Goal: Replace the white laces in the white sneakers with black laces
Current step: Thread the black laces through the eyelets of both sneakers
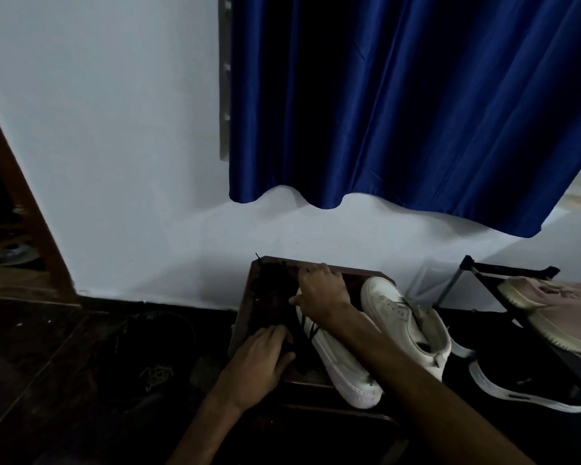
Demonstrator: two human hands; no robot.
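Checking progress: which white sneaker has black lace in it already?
The left white sneaker, under the right hand: black lace runs across it. The right white sneaker shows only pale lace.

We're in a home here, a dim corner of a lived-in room: plain white wall [114, 146], a glossy blue curtain [399, 105] hanging down it, a wooden door frame [24, 213] off to the left, dark floor [64, 364] below. And it's the shoe corner: a black metal shoe rack [503, 273] carrying a pink sneaker [557, 310], a black shoe [524, 380] beneath, white sneakers [403, 323] on a small dark wooden stool [245, 313]
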